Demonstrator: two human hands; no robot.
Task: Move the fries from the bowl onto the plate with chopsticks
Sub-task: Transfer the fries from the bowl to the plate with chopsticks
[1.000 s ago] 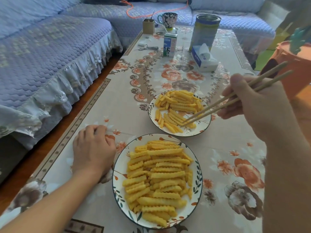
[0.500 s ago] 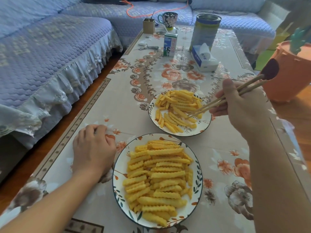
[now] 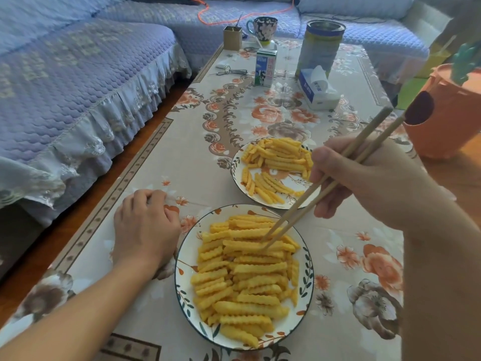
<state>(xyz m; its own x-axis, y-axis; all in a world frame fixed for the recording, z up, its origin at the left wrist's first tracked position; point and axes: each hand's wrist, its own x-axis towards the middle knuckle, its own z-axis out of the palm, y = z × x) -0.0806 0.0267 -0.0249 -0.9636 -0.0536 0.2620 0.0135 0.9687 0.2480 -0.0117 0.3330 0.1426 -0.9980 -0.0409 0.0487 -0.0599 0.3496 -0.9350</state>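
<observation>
The fries [image 3: 247, 277] lie in two dishes between the hands. The fuller heap fills the near dish [image 3: 182, 282], just beside the left hand [image 3: 145, 227]; a thinner scatter lies in the far dish [image 3: 235, 168], just left of the right hand [image 3: 364, 178] and partly hidden behind it. Which dish is the bowl and which the plate cannot be told from above. The right hand grips a pair of chopsticks [image 3: 312, 194], fingers curled round them; their tips, slightly apart, touch the fries at the far side of the near heap. The left hand rests on the flowered tablecloth [image 3: 351, 256], fingers loosely curled, holding nothing. Beyond the hands stand a milk carton [image 3: 265, 67], a tall tin [image 3: 320, 46], a tissue pack [image 3: 317, 89], a mug [image 3: 263, 28] and a small box [image 3: 232, 37]. An orange bucket [image 3: 447, 113] stands off the right hand's far side, behind the chopstick ends. A blue sofa [image 3: 78, 82] runs along past the left hand.
</observation>
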